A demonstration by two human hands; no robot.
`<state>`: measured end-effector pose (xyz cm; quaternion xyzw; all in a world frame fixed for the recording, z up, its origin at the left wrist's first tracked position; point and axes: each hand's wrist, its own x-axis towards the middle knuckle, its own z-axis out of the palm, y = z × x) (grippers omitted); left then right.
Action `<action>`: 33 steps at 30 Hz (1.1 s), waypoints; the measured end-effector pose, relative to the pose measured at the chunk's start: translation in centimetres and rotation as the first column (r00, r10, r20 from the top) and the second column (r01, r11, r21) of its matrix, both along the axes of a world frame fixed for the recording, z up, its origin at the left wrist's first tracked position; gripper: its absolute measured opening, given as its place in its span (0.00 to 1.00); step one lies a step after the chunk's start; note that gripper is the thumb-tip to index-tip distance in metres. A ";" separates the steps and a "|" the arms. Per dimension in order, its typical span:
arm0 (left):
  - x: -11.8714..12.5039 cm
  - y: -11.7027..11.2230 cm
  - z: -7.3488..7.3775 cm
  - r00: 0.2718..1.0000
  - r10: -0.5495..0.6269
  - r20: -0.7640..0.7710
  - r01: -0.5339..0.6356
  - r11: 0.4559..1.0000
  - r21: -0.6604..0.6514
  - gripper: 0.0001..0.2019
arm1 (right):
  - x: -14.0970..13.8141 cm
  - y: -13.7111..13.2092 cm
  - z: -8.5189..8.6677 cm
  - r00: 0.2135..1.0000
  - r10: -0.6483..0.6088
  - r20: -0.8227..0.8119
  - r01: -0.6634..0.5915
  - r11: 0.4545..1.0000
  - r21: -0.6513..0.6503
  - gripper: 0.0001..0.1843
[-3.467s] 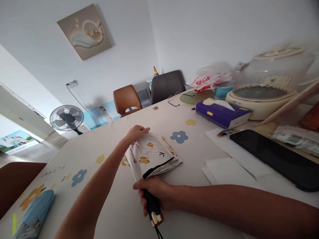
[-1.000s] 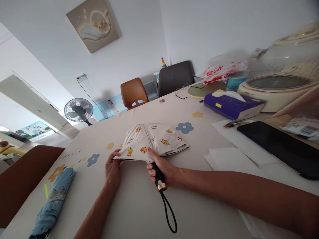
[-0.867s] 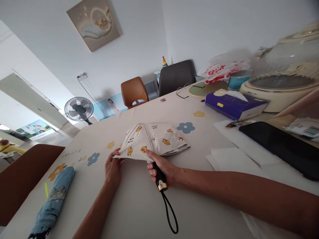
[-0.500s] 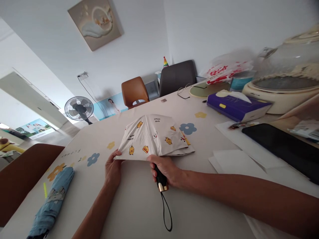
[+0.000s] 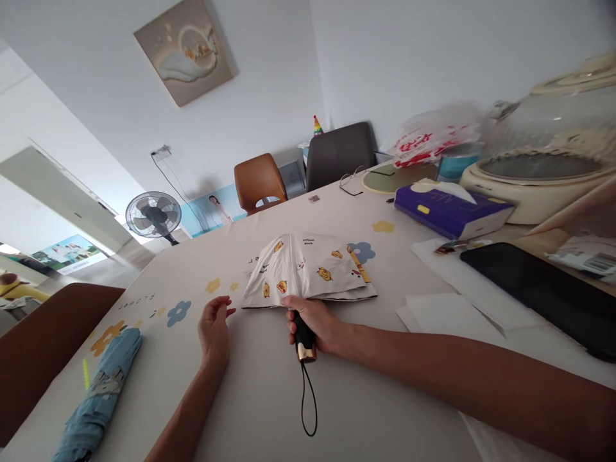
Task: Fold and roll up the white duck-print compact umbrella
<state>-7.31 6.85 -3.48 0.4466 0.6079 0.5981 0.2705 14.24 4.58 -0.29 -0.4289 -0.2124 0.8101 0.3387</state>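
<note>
A small white folding umbrella (image 5: 308, 273) printed with yellow cartoon ducks lies on the table, its canopy loosely spread. My right hand (image 5: 315, 321) is closed round its black handle, and a black wrist loop (image 5: 308, 404) trails toward me. My left hand (image 5: 214, 324) hovers just left of the canopy edge with fingers loosely apart, holding nothing and not touching the fabric.
A folded blue umbrella (image 5: 96, 398) lies at the near left. To the right are white papers (image 5: 447, 314), a black tablet (image 5: 543, 292), a purple tissue box (image 5: 450, 208) and a cream cooker (image 5: 543, 173). Two chairs (image 5: 260, 179) and a standing fan (image 5: 153, 215) sit beyond the table (image 5: 260, 410).
My left hand has let go of the canopy edge and drawn slightly back. The canopy has settled and shifted a little to the right. My right hand keeps the handle.
</note>
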 end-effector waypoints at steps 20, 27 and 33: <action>5.1 15.3 2.7 0.853 -0.503 -0.135 0.427 0.824 -0.371 0.16 | 0.2 0.0 0.5 1.000 0.028 -0.009 -0.028 0.996 -0.090 0.12; 4.0 15.2 3.3 0.854 -0.510 0.102 0.515 0.801 -0.304 0.20 | 0.1 0.1 0.1 0.999 0.039 -0.011 -0.040 0.997 -0.066 0.13; 3.7 15.2 2.8 0.891 -0.452 0.050 0.440 0.830 -0.343 0.21 | -0.1 0.0 0.2 1.000 -0.014 -0.011 0.013 0.999 -0.047 0.14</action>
